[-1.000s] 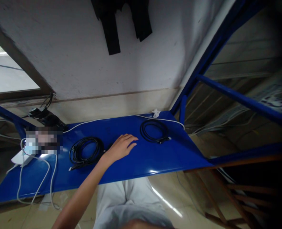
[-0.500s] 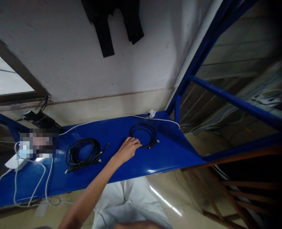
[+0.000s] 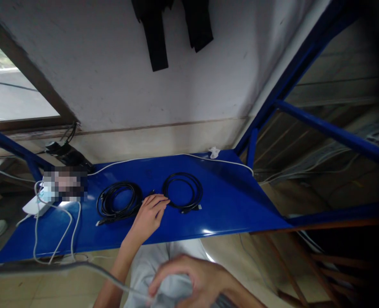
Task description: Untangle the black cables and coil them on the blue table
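Two black cable coils lie on a blue table. My left hand rests flat on the table between them, fingers stretched out. Its fingertips touch the left edge of the right coil, and the left coil lies just beside its thumb. At the bottom of the view, close to the camera, my right hand is curled over my lap. It is closed on a grey cable that runs off to the left.
A white cable runs along the table's back edge to a small white plug. White cables and a white charger lie at the table's left end. Blue frame bars rise on the right. Black cloth hangs on the wall.
My left hand reached to the right coil, took its edge and dragged it left, closer to the other coil. My right hand has come into view holding a grey cable.
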A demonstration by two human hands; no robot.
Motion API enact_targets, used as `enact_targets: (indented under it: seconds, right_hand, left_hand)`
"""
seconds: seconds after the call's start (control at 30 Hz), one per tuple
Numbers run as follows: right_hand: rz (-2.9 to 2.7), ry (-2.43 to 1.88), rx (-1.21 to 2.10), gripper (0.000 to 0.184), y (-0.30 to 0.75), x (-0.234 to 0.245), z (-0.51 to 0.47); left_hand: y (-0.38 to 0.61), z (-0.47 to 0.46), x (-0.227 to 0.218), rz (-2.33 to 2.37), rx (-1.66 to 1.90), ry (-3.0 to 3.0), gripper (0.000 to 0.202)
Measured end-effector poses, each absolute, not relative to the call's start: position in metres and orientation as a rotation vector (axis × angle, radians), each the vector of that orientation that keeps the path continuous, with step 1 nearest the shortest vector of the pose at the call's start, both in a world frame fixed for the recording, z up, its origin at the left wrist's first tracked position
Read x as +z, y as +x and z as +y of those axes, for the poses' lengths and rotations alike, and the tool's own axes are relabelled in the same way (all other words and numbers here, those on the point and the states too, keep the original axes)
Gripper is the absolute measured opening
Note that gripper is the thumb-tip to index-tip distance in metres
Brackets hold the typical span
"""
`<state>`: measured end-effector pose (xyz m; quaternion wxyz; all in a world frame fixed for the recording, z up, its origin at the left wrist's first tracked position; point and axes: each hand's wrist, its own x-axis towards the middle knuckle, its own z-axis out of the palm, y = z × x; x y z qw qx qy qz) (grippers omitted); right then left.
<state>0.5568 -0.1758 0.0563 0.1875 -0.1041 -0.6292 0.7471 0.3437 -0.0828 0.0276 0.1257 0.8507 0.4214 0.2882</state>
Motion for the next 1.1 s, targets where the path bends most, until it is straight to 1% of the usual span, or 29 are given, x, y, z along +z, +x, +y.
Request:
enact_targets:
  seconds: [0.03,0.07,0.1,0.13,0.2,0.23,0.27,0.3,0.37,0.43,0.47,0.6,0.73,0.97,1.03,1.1]
  right_hand:
    - [-1.791,-0.465,1.894,0.049,0.565,0.065,-0.164]
    - [-1.810,-0.673,1.679,0.035,0.574,0.070,-0.152]
    - [-1.815,-0.848,1.412,0.027,0.584,0.071,-0.140]
    - [-1.835,-0.972,1.141,0.026,0.595,0.068,-0.128]
    - [-1.981,-1.101,0.736,0.037,0.615,0.054,-0.105]
    - [-2.065,-1.122,0.631,0.044,0.624,0.046,-0.095]
    - [-2.144,-1.130,0.573,0.047,0.632,0.038,-0.087]
    - [-2.202,-1.130,0.544,0.044,0.637,0.030,-0.080]
    - [-2.267,-1.115,0.552,0.030,0.641,0.020,-0.072]
    - [-2.278,-1.102,0.573,0.018,0.638,0.015,-0.069]
    - [-2.272,-1.107,0.577,0.017,0.635,0.014,-0.070]
    - [-2.256,-1.151,0.559,0.020,0.626,0.010,-0.076]
    - [-2.312,-1.062,0.524,0.030,0.633,0.004,-0.080]
    - [-2.337,-1.019,0.486,0.029,0.645,0.009,-0.077]
    - [-2.340,-1.017,0.506,0.030,0.643,0.011,-0.075]
    - [-2.341,-1.022,0.524,0.030,0.639,0.012,-0.073]
  left_hand:
    - [0.340,-0.087,0.028,1.259,0.889,2.437,0.036]
    - [0.337,-0.091,0.029,1.290,0.929,2.401,0.035]
    - [0.334,-0.095,0.029,1.323,0.966,2.368,0.034]
    - [0.330,-0.099,0.030,1.356,0.999,2.336,0.033]
    - [0.327,-0.107,0.029,1.411,1.068,2.262,0.029]
    - [0.327,-0.110,0.029,1.430,1.097,2.218,0.027]
    - [0.330,-0.112,0.028,1.438,1.110,2.175,0.023]
    - [0.334,-0.114,0.026,1.440,1.100,2.138,0.020]
    - [0.350,-0.114,0.022,1.425,1.005,2.112,0.016]
    - [0.370,-0.111,0.016,1.412,0.851,2.165,0.024]
    - [0.380,-0.109,0.013,1.418,0.784,2.205,0.026]
    - [0.402,-0.098,0.004,1.478,0.670,2.298,0.017]
    - [0.389,-0.098,0.013,1.437,0.609,2.347,0.017]
    - [0.350,-0.100,0.037,1.441,0.500,2.428,0.011]
    - [0.345,-0.090,0.040,1.437,0.522,2.429,0.013]
    - [0.338,-0.071,0.041,1.454,0.590,2.399,0.020]
